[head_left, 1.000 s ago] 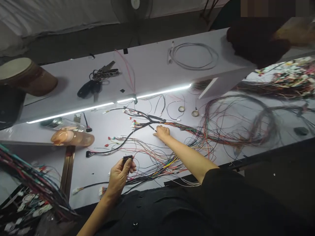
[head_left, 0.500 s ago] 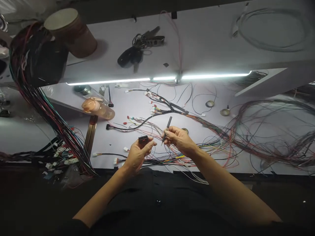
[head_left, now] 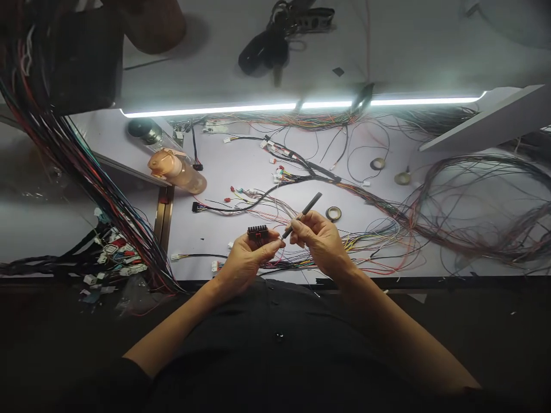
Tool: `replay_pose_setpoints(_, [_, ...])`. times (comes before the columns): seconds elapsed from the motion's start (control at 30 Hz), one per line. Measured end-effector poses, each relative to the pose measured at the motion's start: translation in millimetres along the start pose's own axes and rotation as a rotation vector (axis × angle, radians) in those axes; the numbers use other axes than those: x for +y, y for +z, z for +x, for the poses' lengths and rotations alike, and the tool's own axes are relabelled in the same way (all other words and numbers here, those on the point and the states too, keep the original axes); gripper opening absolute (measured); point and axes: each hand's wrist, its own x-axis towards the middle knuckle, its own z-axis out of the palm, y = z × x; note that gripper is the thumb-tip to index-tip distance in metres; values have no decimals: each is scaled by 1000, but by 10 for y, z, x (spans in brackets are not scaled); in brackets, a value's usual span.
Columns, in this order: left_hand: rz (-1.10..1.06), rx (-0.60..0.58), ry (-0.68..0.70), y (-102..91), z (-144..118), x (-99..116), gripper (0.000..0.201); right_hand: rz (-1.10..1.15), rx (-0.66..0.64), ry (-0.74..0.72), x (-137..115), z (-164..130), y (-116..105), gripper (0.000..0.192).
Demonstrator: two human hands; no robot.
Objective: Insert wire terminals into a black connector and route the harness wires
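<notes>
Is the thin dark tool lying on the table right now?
No, the right hand holds the thin dark tool up above the table, its tip near the black connector in the left hand.

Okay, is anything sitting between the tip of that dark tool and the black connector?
Nothing visible. The left hand holds the black connector up, and the dark tool in the right hand points at it across open space.

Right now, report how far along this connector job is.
Done: the left hand has the black connector lifted off the table, and the right hand has the thin black tool up, its tip at the connector. In hand: working on that connector. Left: many loose wires lie spread across the table, and other small connectors lie among them.
</notes>
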Motion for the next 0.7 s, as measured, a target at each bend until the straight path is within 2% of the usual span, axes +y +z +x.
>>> replay_pose_setpoints(0.07, [25, -3, 14, -86, -15, 2, 31, -59, -62, -16, -24, -30, 58, 22])
replay_pose_setpoints(0.17, [114, -73, 35, -180, -80, 51, 31, -199, -141, -20, -97, -105, 118, 22])
replay_pose_setpoints(0.33, [330, -239, 71, -255, -268, 192, 25, -246, 65, -101, -248, -287, 240, 22])
replay_pose_setpoints(0.4, [349, -302, 48, -284, -312, 209, 25, -252, 100, -121, -289, -343, 307, 20])
replay_pose_setpoints(0.53, [273, -356, 13, -340, -311, 173, 23, -336, 109, -188, -310, -373, 415, 16])
replay_pose_setpoints(0.7, [79, -381, -66, -359, -272, 143, 25, -454, 88, -241, -292, -308, 438, 14])
